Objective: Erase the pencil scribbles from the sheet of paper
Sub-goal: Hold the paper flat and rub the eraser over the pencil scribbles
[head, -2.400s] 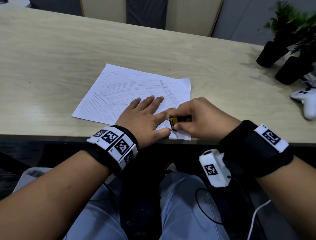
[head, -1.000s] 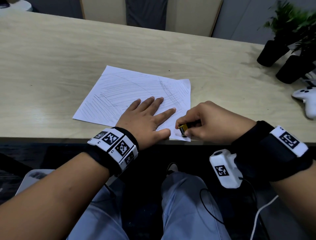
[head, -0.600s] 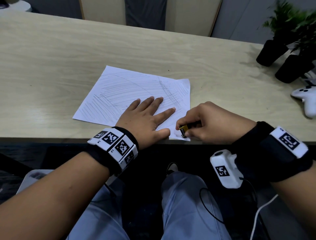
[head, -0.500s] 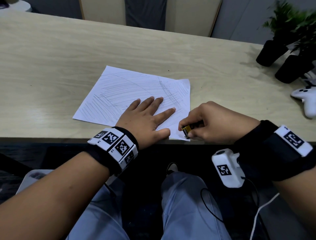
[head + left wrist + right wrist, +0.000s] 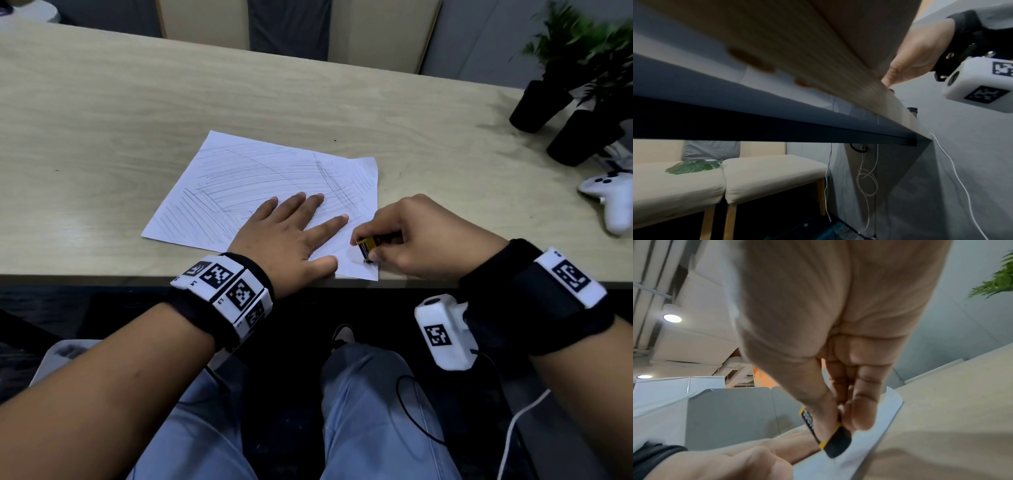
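A white sheet of paper (image 5: 260, 185) covered in pencil scribbles lies on the wooden table, its near right corner at the table's front edge. My left hand (image 5: 291, 236) lies flat on the sheet with fingers spread and straight, pressing it down. My right hand (image 5: 407, 236) pinches a black eraser in a yellow sleeve (image 5: 367, 247) and holds its tip on the paper near the near right corner. In the right wrist view the eraser (image 5: 830, 438) touches the sheet (image 5: 875, 431) with its black end. The left wrist view shows only the table's underside (image 5: 818, 56) and the right hand (image 5: 920, 53).
Two black plant pots (image 5: 561, 126) stand at the far right of the table. A white game controller (image 5: 613, 198) lies near the right edge. Chairs stand behind the far side of the table. My knees in jeans (image 5: 370, 411) are under the front edge.
The right hand with the eraser has shifted right and toward the near corner of the sheet, with small rubbing moves. The left hand has stayed flat on the paper.
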Available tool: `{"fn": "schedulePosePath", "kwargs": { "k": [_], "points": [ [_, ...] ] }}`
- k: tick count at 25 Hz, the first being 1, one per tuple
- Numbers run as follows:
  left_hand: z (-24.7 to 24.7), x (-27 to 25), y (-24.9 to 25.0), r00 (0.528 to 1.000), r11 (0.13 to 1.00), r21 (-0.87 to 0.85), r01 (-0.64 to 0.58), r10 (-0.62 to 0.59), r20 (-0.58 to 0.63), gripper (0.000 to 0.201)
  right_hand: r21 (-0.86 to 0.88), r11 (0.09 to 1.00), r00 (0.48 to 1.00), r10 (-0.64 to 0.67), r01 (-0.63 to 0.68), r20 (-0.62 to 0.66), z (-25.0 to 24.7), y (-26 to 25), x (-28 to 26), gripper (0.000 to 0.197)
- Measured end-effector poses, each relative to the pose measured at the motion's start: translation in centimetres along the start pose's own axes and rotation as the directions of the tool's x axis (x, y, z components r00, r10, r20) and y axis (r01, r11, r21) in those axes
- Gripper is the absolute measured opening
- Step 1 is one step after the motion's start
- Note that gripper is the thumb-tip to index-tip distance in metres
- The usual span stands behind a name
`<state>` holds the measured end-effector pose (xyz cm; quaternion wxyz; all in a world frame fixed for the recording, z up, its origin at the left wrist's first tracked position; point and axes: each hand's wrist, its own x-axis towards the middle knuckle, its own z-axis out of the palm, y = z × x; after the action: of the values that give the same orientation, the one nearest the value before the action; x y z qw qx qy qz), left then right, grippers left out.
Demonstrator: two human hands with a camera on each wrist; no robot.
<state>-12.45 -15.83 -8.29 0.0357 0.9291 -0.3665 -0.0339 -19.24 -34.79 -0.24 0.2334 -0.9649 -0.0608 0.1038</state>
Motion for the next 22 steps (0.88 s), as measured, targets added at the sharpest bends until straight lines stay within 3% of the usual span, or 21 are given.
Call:
{"fn": "schedulePosePath", "kwargs": {
  "k": [2, 7, 11, 18, 22],
  "points": [
    [0.0, 0.0, 0.0, 1.000, 1.000, -0.002, 0.001, -0.001, 0.002, 0.071, -0.005, 1.000, 0.998, -0.028, 0.027, -0.048, 0.4, 0.0, 0.2, 0.031],
    [-0.1, -0.1, 0.1, 1.000, 1.000, 0.002, -0.001, 0.001, 0.008, 0.071, -0.048, 0.998, 0.997, 0.039, -0.035, 0.071, -0.4, 0.1, -0.2, 0.027],
    [-0.2, -0.1, 0.0, 1.000, 1.000, -0.001, -0.003, 0.003, 0.020, 0.070, 0.012, 0.999, 0.998, -0.033, 0.034, -0.055, 0.7, -0.3, 0.3, 0.029],
    [-0.6, -0.2, -0.5, 1.000, 0.993, -0.121, 0.012, -0.012, -0.003, 0.079, 0.031, 0.998, 0.998, 0.047, -0.049, 0.035, 0.2, 0.2, 0.1, 0.027],
    [-0.5, -0.8, -0.6, 0.997, 0.996, -0.091, -0.008, 0.001, -0.072, 0.078, 0.060, 0.998, 0.999, 0.020, -0.018, -0.027, 0.3, -0.6, 0.6, 0.029]
  ]
}}
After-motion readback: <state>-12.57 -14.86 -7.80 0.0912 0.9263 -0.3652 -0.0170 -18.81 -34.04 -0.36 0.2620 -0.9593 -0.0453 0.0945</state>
